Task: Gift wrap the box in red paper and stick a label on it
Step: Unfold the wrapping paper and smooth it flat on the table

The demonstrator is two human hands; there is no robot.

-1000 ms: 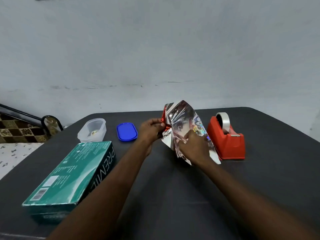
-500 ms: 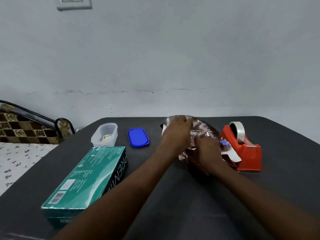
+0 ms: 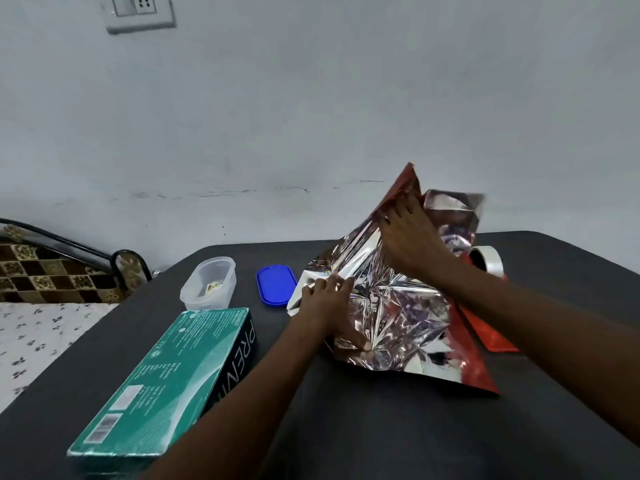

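A crumpled sheet of wrapping paper (image 3: 398, 313), mirror-silver and creased into many small facets on the side facing up and glossy red on the other, is being spread over the far right part of a dark grey table (image 3: 381, 427) with a matte top and a rounded far corner. Its near edge is being shown as a thin red strip lying flat on the table, while its far corner is being lifted into a peak where the red face is turned outward. That raised corner is being pinched by the right hand (image 3: 410, 237), its fingers bent round the paper's edge. The lower left part of the sheet is being pressed down by the left hand (image 3: 327, 308), whose fingers are stretched almost straight and fanned over the foil, the thumb lying along the crinkled surface. The box (image 3: 162, 382), a long flat rectangular carton with a teal printed top, a barcode and a dark side bearing pale letters, is being left unwrapped at the near left of the table, well apart from the paper. Behind it, a small translucent plastic tub (image 3: 209, 284) with rounded corners is being seen beside its flat blue oval lid (image 3: 276, 285), which lies just beside the paper's left edge. A red tape dispenser (image 3: 493, 336) carrying a roll of clear tape (image 3: 486, 258) is being partly covered by the sheet at the right.
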